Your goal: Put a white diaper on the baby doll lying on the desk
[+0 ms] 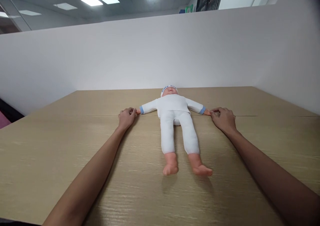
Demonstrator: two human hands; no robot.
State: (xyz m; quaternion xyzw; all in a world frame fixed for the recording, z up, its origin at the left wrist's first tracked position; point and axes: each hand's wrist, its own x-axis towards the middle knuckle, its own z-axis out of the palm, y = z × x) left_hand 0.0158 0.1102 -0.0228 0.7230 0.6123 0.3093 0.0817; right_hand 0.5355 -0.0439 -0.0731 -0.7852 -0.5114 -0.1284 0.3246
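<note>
A baby doll (pixel 172 105) lies on its back on the wooden table, its head toward the far wall and its bare feet toward me. It wears a white top and trousers with blue cuffs, plus a white headband (pixel 163 89) with blue lettering. Both doll arms are stretched out sideways. My left hand (pixel 127 118) has its fingers closed at the doll's hand on the left side. On the other side, my right hand (pixel 224 118) pinches the doll's other hand. The doll's legs lie slightly apart.
The wooden table (pixel 140 192) has a thin seam running across it. A white partition (pixel 150 55) rises along its far edge and right side. Something black and pink (pixel 6 116) is at the left edge of the view.
</note>
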